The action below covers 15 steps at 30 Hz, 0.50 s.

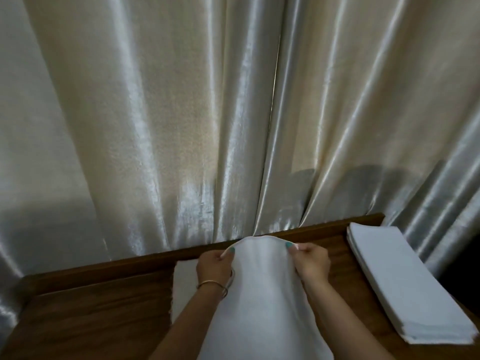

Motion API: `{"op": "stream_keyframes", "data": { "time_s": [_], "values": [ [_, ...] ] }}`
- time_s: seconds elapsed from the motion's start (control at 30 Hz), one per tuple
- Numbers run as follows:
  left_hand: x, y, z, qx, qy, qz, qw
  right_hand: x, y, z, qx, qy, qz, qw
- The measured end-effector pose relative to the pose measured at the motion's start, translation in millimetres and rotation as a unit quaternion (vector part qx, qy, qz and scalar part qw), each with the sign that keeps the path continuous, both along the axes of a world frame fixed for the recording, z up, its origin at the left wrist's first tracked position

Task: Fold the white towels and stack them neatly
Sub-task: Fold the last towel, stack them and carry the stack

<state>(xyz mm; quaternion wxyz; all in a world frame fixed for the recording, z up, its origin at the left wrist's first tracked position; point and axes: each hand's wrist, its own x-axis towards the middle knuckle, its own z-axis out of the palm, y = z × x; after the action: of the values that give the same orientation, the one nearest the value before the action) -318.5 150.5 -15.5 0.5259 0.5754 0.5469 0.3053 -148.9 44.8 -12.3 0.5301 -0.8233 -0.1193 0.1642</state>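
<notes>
White towels occupy a dark wooden bench (pixel 91 315) pushed against pale, satiny curtains (pixel 161 113) that fill the room's far side. The left hand (pixel 214 266) and right hand (pixel 310 261) each pinch a far corner of one towel (pixel 262 294), lifting its rounded edge above the bench's back rim while the cloth drapes down between the forearms. Another white cloth (pixel 185 276) lies flat beneath the left wrist, which wears a thin bangle (pixel 210 284). At the right, a stack of folded towels (pixel 405 279) rests long and narrow, edges squared.
</notes>
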Motion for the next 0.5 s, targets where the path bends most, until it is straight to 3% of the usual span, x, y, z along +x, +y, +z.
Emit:
{"op": "stream_keyframes", "data": {
  "time_s": [0.13, 0.23, 0.33, 0.5],
  "values": [
    [23.2, -41.1, 0.9, 0.076, 0.025, -0.079, 0.994, -58.1, -0.4, -0.3, 0.09, 0.007, 0.072, 0.993],
    [31.2, -53.0, 6.3, 0.07, 0.017, -0.115, 0.991, -74.4, -2.1, -0.7, 0.12, -0.004, 0.085, 0.989],
    [28.3, -55.2, 10.7, 0.037, -0.051, -0.092, 0.994, -75.4, -9.0, -3.5, 0.116, 0.001, 0.118, 0.986],
    [22.6, -65.8, 18.9, 0.02, -0.075, -0.119, 0.99, -79.8, -19.0, -1.7, 0.082, -0.06, 0.139, 0.985]
  ]
}}
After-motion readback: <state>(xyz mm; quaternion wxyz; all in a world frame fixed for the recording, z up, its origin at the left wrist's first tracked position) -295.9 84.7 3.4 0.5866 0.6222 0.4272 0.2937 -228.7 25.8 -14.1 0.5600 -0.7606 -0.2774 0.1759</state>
